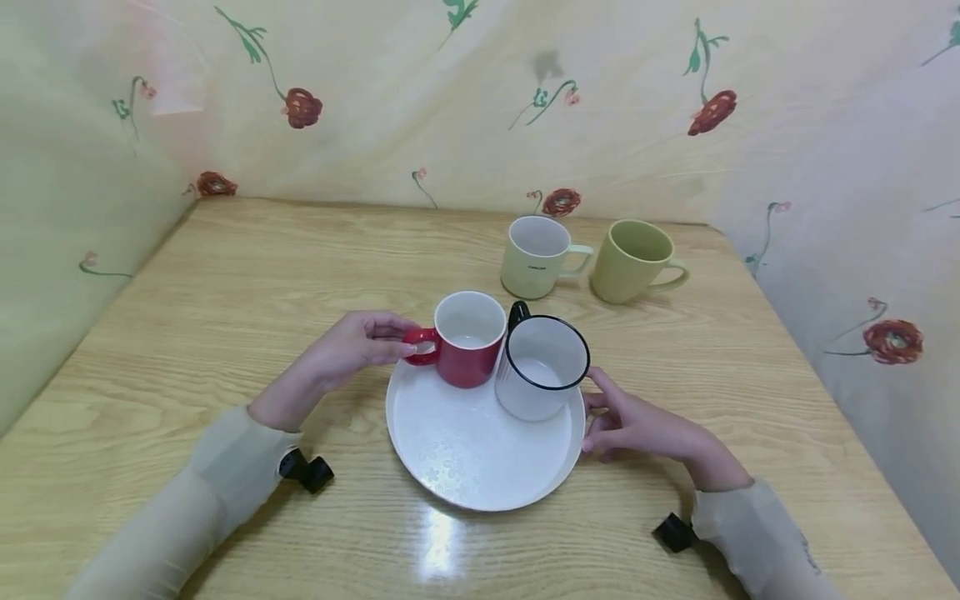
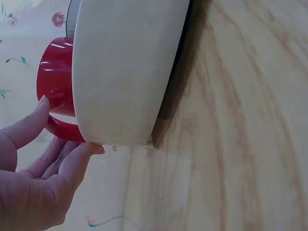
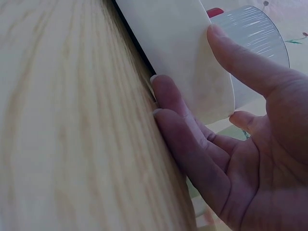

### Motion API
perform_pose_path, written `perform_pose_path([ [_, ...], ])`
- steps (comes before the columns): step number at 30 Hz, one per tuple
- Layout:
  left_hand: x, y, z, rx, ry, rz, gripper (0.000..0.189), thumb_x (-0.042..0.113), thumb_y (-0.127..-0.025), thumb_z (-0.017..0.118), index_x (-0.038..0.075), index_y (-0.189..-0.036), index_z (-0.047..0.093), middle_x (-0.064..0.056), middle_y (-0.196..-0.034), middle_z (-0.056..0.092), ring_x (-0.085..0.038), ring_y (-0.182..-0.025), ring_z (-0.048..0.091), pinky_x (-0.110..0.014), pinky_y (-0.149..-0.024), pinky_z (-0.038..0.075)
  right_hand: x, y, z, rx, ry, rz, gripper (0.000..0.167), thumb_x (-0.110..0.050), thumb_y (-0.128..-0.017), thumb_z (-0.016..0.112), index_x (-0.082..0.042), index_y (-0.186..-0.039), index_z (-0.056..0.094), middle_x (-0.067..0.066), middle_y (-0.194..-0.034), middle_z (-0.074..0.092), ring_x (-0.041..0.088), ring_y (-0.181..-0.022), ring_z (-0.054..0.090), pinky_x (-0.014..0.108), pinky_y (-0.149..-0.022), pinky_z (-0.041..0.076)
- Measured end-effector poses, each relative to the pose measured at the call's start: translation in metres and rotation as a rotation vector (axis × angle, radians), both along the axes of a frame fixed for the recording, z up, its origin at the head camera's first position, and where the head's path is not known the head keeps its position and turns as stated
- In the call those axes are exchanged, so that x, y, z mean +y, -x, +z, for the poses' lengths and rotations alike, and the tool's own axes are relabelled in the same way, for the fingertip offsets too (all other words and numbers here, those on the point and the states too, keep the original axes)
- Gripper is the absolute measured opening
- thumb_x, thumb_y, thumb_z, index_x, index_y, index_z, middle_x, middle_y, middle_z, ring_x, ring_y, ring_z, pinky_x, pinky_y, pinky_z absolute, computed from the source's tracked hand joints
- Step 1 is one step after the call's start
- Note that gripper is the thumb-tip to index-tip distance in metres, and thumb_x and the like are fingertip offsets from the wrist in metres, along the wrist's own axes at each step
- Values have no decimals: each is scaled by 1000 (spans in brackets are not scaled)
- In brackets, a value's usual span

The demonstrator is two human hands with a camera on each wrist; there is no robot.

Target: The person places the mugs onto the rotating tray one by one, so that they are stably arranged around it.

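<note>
Arranging mugs on the round white tray appears to be the step in hand. The red mug is set on the tray's far left part, its handle pinched by the left hand near the rim. The black-rimmed white mug is seated on the tray's far right part. The tray's right wall is touched by the loosely bent fingers of the right hand; no firm grasp is shown. If the placing is judged done, a gentle release of the red handle is called for, without tipping. Beyond the tray, the pale green mug and the olive green mug are left untouched. Both seated mugs' bases are hidden by the tray's wall in the wrist views. Whether the white mug is also touched cannot be told; the pale lettering is too small to be read.
</note>
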State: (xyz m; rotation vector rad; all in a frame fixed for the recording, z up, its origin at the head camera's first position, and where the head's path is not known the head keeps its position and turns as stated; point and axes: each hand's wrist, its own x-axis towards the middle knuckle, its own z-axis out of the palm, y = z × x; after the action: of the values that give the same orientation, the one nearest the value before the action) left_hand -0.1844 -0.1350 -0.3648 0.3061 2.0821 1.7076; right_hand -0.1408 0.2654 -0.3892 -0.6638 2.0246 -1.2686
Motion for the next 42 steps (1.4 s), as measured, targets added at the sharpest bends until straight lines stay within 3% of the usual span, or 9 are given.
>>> perform_pose_path([
  [12,-1,1,0,7,13,8,38,3,-90,63,-8,-125,55,-25,-121,62,-11,-95,63,-22,-82,56,0,0,-2,2,23,9,93,-8,-91,65,-12,-151,-5,36,-129,48,11,-82,67,32,-63,57],
  [18,-2,3,0,60,36,-37,37,5,-89,65,-2,-125,58,-21,-124,63,-18,-103,64,-26,-87,56,2,-2,-3,-2,9,-9,98,-9,-91,66,-14,-153,-10,37,-132,47,10,-83,67,31,-64,57],
  [22,-8,5,4,158,109,-117,49,9,-86,71,5,-132,55,-14,-136,57,-29,-123,57,-37,-97,54,2,-1,-2,-2,26,19,100,-8,-91,66,-14,-153,-12,37,-132,47,11,-85,67,31,-65,58],
  [26,-17,4,9,183,142,-274,70,5,-82,75,3,-144,40,-16,-150,40,-38,-136,43,-48,-105,47,5,3,5,31,3,26,96,-8,-90,66,-10,-154,-6,32,-122,53,11,-85,68,33,-66,59],
  [29,-23,3,10,158,150,-377,78,4,-81,75,3,-147,33,-16,-153,33,-41,-140,36,-50,-110,41,7,9,14,96,-41,-43,87,-9,-90,66,-6,-153,6,27,-113,55,11,-85,68,36,-66,60],
  [32,-24,3,9,148,168,-427,78,5,-81,77,2,-146,34,-17,-152,35,-41,-140,36,-51,-111,39,8,18,25,163,-71,-175,77,-9,-91,65,-4,-152,18,27,-114,55,11,-88,67,37,-68,61],
  [37,-23,4,6,148,184,-433,74,5,-80,77,-1,-143,39,-19,-149,39,-41,-139,39,-48,-110,40,7,37,42,287,-95,-376,63,-13,-95,62,-3,-149,32,27,-127,54,-3,-95,63,32,-77,61],
  [42,-22,3,5,138,179,-430,74,2,-80,76,-2,-143,38,-20,-149,39,-40,-138,40,-47,-109,41,5,59,50,435,-122,-538,54,-19,-96,60,0,-144,42,25,-133,56,-17,-93,56,14,-79,56],
])
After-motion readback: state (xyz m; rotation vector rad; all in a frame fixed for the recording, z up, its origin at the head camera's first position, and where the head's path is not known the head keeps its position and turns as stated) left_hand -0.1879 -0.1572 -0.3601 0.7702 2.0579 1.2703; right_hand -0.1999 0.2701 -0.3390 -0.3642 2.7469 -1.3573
